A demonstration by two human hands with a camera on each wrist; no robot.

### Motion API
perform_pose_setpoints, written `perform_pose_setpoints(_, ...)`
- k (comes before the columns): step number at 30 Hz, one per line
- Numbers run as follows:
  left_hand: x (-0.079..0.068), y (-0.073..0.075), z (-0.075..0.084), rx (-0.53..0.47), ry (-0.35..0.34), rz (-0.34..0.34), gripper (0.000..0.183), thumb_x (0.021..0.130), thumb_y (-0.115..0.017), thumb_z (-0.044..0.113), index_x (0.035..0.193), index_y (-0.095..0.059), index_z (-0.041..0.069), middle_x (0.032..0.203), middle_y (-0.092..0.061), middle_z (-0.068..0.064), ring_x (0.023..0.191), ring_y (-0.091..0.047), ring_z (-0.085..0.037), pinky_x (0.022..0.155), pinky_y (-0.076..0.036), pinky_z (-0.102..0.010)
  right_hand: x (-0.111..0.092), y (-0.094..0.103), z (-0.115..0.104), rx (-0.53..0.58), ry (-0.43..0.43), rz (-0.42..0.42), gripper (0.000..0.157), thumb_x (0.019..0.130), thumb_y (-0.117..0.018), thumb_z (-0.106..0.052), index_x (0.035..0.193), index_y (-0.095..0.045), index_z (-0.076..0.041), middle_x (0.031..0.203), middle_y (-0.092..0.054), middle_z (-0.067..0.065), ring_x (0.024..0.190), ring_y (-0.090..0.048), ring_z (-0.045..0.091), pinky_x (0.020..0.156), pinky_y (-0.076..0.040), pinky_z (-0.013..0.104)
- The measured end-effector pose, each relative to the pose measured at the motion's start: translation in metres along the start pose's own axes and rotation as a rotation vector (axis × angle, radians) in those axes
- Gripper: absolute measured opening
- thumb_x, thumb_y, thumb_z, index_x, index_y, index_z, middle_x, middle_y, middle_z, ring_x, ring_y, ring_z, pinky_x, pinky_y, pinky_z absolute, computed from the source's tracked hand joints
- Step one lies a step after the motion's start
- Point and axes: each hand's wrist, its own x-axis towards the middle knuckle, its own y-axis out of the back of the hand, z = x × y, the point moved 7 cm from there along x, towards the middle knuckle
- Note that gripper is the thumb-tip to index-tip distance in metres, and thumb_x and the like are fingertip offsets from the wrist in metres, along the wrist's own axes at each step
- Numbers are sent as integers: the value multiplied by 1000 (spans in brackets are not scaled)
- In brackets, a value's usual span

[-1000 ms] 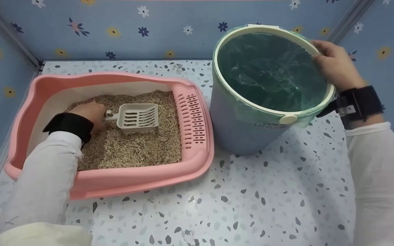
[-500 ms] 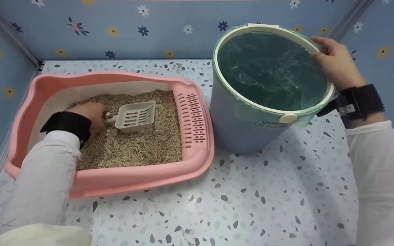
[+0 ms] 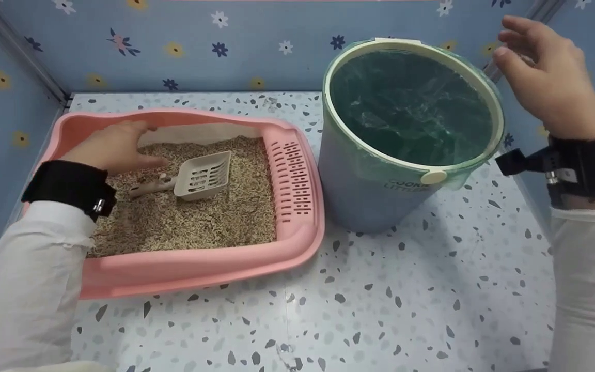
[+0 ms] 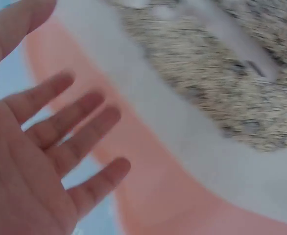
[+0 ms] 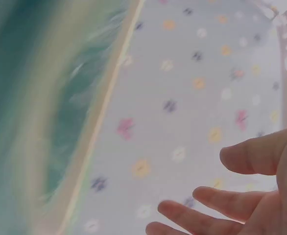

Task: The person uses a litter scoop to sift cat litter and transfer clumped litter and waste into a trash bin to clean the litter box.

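Note:
A pale slotted litter scoop [image 3: 203, 176] lies on the brown litter [image 3: 215, 219] in a pink litter box [image 3: 199, 271], its handle toward the left. Above that handle hovers my left hand [image 3: 114, 147], fingers spread and holding nothing. In the left wrist view its palm and fingers [image 4: 84, 127] are apart from the blurred handle. To the right stands a blue trash bin [image 3: 364, 191] with a cream rim and a green liner bag [image 3: 411, 113]. My right hand [image 3: 553, 77] is up beyond the bin's right rim, touching nothing, its fingers loosely extended in the right wrist view.
Blue flowered wall panels [image 3: 256, 46] close off the back and both sides. A speckled white surface [image 3: 328, 310] lies under the box and bin. The bin stands close against the box's slotted right end.
My left hand has let go of the scoop's handle and lifted up and left. The right hand has released the bin's rim and moved up and right.

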Motion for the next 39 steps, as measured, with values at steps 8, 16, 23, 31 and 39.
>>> perform_pose_setpoints(8, -37, 42, 20, -88, 36, 238, 99, 84, -45, 70, 149, 14, 24, 151, 26, -12, 137, 16, -47, 101, 5, -71, -37, -15, -95, -5, 484, 160, 51, 97, -50, -29, 143, -38, -9, 146, -40, 8, 137, -32, 14, 113, -22, 26)
perform_pose_setpoints(16, -59, 57, 46, -11, 32, 368, 99, 83, -44, 72, 149, 13, 26, 149, 32, -7, 136, 28, -35, 97, 14, -71, -74, -93, -174, 32, 654, 77, 64, 94, -53, -34, 145, -29, -3, 154, -19, 17, 144, -14, 24, 116, -9, 34)
perform_pose_setpoints(23, -63, 54, 57, 39, 29, 388, 103, 79, -47, 75, 149, 13, 30, 148, 33, -5, 135, 31, -32, 94, 15, -72, -69, -167, -213, -41, 589, -110, 75, 94, -43, -53, 151, -16, -12, 157, -5, 14, 145, -1, 27, 116, 2, 34)
perform_pose_setpoints(31, -60, 45, 52, 45, 17, 407, 100, 79, -47, 74, 150, 7, 30, 151, 29, -8, 135, 28, -36, 91, 14, -76, -40, -232, -221, -203, 430, -236, 81, 91, -39, -62, 151, 3, -30, 155, 19, 3, 142, 18, 25, 113, 2, 49)
perform_pose_setpoints(39, -57, 25, 38, 36, 21, 380, 97, 80, -46, 74, 150, 6, 32, 149, 31, -6, 133, 31, -38, 86, 19, -75, -29, -285, -214, -310, 345, -390, 78, 88, -26, -72, 148, 12, -38, 151, 28, -2, 139, 25, 26, 111, 9, 51)
